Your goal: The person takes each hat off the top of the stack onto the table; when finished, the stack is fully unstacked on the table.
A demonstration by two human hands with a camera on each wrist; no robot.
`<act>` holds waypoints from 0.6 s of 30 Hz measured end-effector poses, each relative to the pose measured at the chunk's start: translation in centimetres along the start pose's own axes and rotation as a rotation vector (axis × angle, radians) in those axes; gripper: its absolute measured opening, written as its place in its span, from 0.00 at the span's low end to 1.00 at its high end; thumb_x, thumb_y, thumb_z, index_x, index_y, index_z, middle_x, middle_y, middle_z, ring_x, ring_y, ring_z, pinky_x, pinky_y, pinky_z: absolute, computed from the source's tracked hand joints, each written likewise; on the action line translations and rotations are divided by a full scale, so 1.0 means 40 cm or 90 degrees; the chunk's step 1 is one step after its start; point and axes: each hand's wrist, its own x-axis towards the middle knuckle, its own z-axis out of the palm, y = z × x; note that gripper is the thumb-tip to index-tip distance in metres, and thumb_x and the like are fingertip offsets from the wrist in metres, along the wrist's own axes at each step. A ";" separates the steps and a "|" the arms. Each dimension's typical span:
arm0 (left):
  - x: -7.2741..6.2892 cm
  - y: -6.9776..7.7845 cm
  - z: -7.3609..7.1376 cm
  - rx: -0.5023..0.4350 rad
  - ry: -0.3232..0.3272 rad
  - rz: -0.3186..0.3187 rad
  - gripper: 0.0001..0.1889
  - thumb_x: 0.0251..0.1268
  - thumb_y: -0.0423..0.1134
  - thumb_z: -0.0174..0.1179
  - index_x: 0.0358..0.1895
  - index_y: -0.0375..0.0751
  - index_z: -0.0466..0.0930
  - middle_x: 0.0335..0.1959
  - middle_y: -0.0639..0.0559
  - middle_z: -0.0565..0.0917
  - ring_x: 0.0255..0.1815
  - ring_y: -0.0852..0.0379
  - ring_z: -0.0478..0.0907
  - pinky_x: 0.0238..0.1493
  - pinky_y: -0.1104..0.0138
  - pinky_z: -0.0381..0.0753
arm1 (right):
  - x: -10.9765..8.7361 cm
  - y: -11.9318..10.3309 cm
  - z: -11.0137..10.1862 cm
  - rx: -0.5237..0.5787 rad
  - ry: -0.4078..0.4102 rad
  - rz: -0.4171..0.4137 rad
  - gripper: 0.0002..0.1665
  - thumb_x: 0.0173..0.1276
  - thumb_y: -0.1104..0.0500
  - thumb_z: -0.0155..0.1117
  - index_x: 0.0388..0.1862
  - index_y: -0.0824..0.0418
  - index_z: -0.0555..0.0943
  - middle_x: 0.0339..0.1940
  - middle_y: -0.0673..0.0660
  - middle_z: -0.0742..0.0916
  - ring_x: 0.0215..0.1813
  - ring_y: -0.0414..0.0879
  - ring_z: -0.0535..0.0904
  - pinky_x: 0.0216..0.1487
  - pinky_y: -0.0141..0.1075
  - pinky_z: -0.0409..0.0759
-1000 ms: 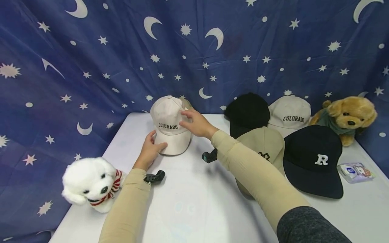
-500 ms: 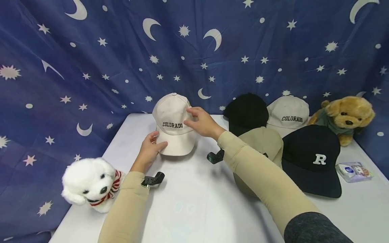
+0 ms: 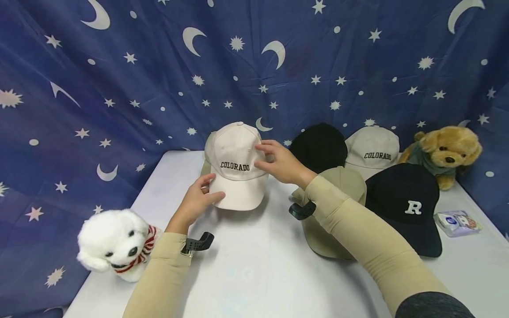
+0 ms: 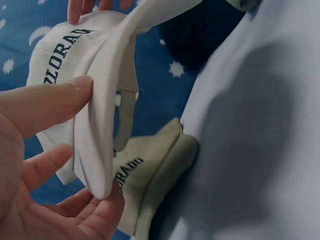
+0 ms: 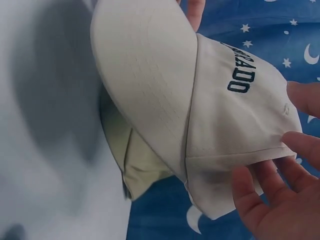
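Observation:
Both my hands hold a cream cap (image 3: 238, 148) lettered COLORADO, raised off the table at the back left. My left hand (image 3: 195, 201) pinches its brim, thumb on top and fingertips beneath, as the left wrist view shows. At the crown's right side is my right hand (image 3: 284, 163); in the right wrist view its fingers (image 5: 272, 182) curl under the lower edge. Behind and below the cream cap (image 4: 55, 62) stands an olive cap (image 4: 150, 170), also with dark lettering, mostly hidden in the head view.
To the right sit a black cap (image 3: 320, 148), another light COLORADO cap (image 3: 371, 143), a khaki cap (image 3: 322, 236) and a dark cap with an R (image 3: 401, 190). A brown plush dog (image 3: 451, 148), a small packet (image 3: 457, 224) and a white plush dog (image 3: 113, 240) flank the white table (image 3: 254, 274).
The cream cap has shifted to the right with both hands still on it. The olive cap behind now shows on its left side instead of its right.

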 end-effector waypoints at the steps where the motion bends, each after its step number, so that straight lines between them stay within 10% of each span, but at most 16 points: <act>1: -0.008 0.004 0.002 0.003 -0.007 0.003 0.40 0.62 0.34 0.68 0.76 0.38 0.59 0.74 0.36 0.59 0.69 0.41 0.67 0.62 0.53 0.73 | -0.008 0.000 -0.003 0.004 0.000 -0.001 0.32 0.71 0.58 0.66 0.71 0.69 0.72 0.72 0.60 0.70 0.64 0.55 0.71 0.62 0.45 0.76; 18: -0.092 0.034 0.012 0.074 -0.055 0.024 0.40 0.61 0.34 0.69 0.76 0.38 0.60 0.75 0.36 0.59 0.68 0.37 0.66 0.62 0.49 0.73 | -0.102 -0.028 -0.029 -0.018 0.003 -0.061 0.32 0.70 0.60 0.68 0.69 0.69 0.73 0.70 0.62 0.71 0.62 0.54 0.73 0.60 0.48 0.77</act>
